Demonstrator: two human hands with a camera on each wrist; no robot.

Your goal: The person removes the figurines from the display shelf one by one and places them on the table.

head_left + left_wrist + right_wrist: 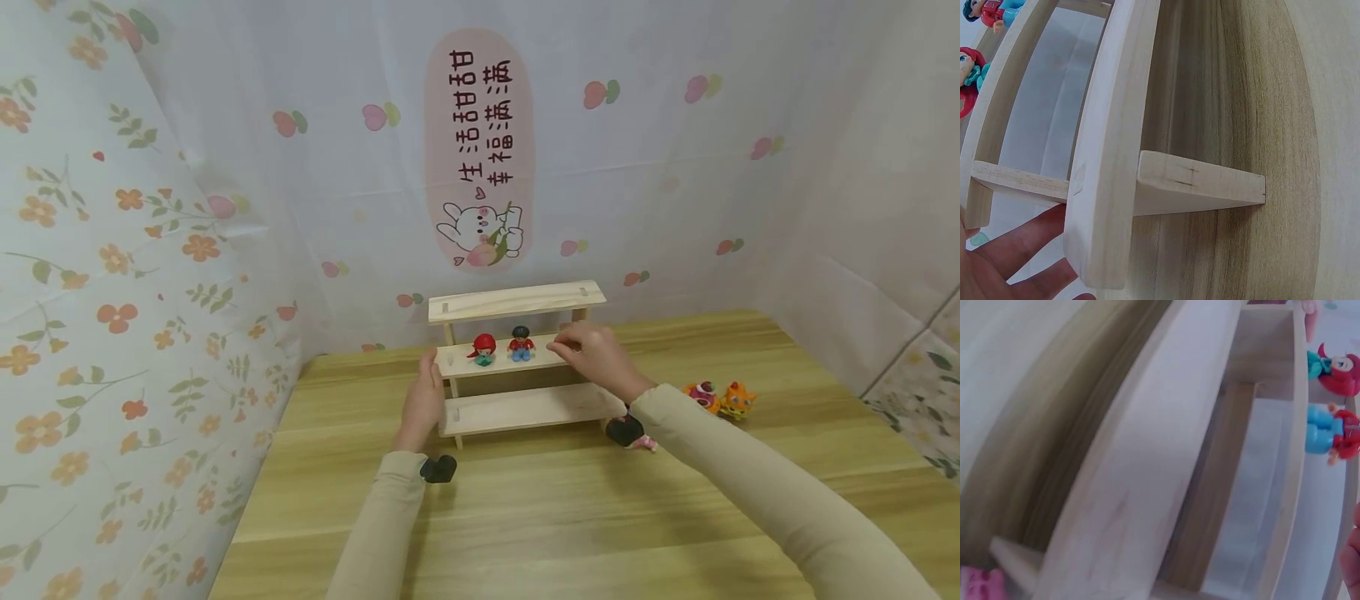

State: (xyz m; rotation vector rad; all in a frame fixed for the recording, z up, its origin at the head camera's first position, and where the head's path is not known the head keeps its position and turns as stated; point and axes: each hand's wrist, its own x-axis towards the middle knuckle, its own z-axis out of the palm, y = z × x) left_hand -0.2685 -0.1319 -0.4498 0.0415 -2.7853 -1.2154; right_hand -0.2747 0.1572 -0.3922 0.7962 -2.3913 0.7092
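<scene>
A three-tier wooden shelf (525, 408) stands on the table. On its middle board sit a red-haired mermaid figure (483, 350) and, to the right of it, a toy figure in a dark cap, red top and blue trousers (521, 344). My left hand (423, 404) rests against the shelf's left end; the left wrist view shows its extended fingers (1029, 240) beside the lower boards. Just right of the capped figure, apart from it, is my right hand (597, 358), fingers bent and nothing visible between them. It hides the middle board's right end.
Right of the shelf, partly behind my right sleeve, lie an orange toy (737, 400) and a purple-and-orange toy (703, 395). A pink toy (982, 584) is on the table by the shelf's right foot. A patterned curtain (337, 208) hangs behind.
</scene>
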